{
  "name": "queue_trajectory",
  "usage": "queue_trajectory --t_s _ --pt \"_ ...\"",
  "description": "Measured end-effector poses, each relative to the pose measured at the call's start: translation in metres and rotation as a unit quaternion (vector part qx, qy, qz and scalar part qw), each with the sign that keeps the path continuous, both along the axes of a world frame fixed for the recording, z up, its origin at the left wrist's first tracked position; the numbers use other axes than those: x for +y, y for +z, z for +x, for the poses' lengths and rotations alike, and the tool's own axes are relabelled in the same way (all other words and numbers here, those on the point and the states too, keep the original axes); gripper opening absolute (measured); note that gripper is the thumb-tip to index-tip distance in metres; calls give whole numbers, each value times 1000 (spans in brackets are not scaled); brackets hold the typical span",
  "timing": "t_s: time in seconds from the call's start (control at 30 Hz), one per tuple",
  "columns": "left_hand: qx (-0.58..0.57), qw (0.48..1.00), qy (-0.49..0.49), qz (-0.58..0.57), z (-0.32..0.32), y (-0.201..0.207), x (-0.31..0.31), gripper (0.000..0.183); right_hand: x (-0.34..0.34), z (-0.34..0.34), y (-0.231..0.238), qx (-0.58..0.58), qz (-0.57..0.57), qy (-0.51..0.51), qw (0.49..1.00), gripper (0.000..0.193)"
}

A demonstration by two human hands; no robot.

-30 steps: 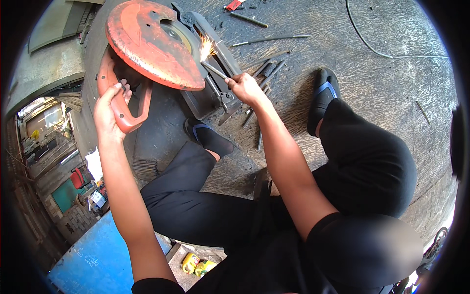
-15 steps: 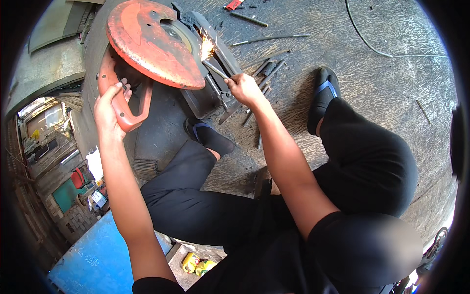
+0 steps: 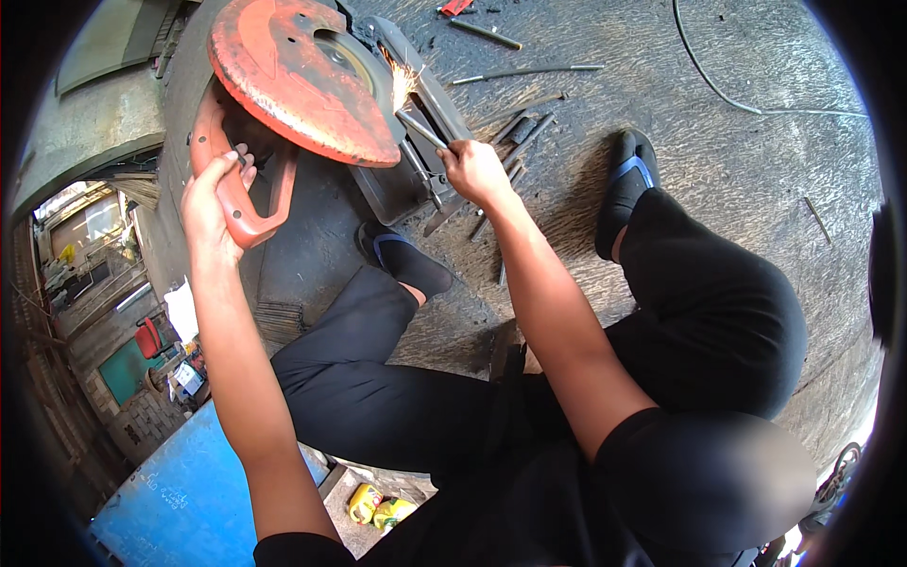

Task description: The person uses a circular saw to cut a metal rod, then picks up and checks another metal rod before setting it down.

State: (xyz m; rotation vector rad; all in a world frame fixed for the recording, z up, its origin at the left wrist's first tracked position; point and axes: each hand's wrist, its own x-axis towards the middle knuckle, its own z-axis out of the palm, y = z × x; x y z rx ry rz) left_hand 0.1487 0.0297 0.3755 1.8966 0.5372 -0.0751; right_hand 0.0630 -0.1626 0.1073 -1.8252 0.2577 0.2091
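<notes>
I am wrapping my left hand (image 3: pixel 213 203) around the handle (image 3: pixel 248 227) of a big red saw (image 3: pixel 283 90). My right hand (image 3: pixel 475 173) is pinching the near end of a metal rod (image 3: pixel 423 128). The rod's far end is sitting beside the cutting disc (image 3: pixel 381 87), and orange sparks (image 3: pixel 403 87) are spraying there. I cannot tell whether anything else is holding the rod.

If my pinch is too weak, the rod could be twisting or jumping away, because the disc could be grabbing it. My right hand is bare and near the disc, so a slip could be cutting it. Hot sparks could be burning my skin. If I am pushing the handle too hard, the disc could be cracking.

Now I am counting. I am seeing two hands, one saw, one handle, one disc and one rod in my grip. Two blue-strapped sandals (image 3: pixel 627 168) are resting on the floor (image 3: pixel 718 180). One long wire (image 3: pixel 704 80) and one red scrap (image 3: pixel 456 8) are lying there too. Some loose rods (image 3: pixel 535 135) are overlapping near my right hand, so I cannot count them surely. Two yellow packs (image 3: pixel 364 504) are sitting low down.
</notes>
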Motion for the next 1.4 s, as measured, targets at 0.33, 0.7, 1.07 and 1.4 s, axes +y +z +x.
queue_trajectory --t_s 0.33,0.7,1.07,1.4 --pt "-15 1000 6 -3 -1 -1 -1 33 6 0 -2 -1 -14 -7 1000 29" --pt "-18 1000 7 4 -1 -1 -3 32 6 -2 1 -1 -14 -7 1000 27" --pt "-12 1000 11 3 -1 -1 -2 33 8 -1 5 51 -43 -5 998 30" --pt "-9 1000 -7 14 -1 0 0 36 2 7 -7 93 5 -8 996 39"
